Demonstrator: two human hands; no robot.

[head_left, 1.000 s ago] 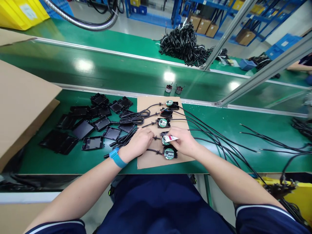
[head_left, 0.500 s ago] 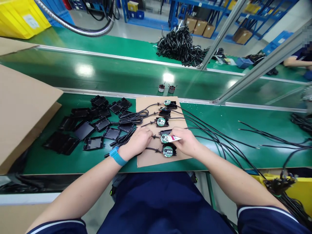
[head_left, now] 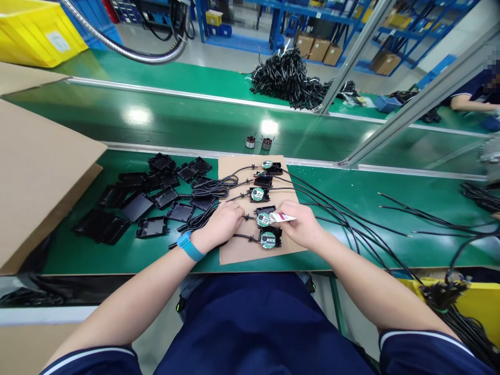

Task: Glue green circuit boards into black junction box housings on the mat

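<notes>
On a brown cardboard sheet [head_left: 238,250] lies a column of black housings with round green circuit boards and black cables. My right hand [head_left: 302,229] is closed round a small white tube [head_left: 282,217], whose tip points at one green board [head_left: 263,220]. My left hand [head_left: 222,224], with a blue wristband, is curled over the cable just left of that board and presses it onto the cardboard. Another board in its housing [head_left: 268,239] sits just below, and one more board [head_left: 258,194] lies above.
Several empty black housings [head_left: 150,195] are spread over the green bench to the left, beside a large cardboard box [head_left: 35,172]. Loose black cables [head_left: 371,219] run off to the right. Two small coils [head_left: 258,141] stand on the conveyor belt. Another person's arm [head_left: 472,101] shows at far right.
Both hands keep their places on the cable and tube. The tube tip has crept slightly up over the green board, and the camera has tilted a little.
</notes>
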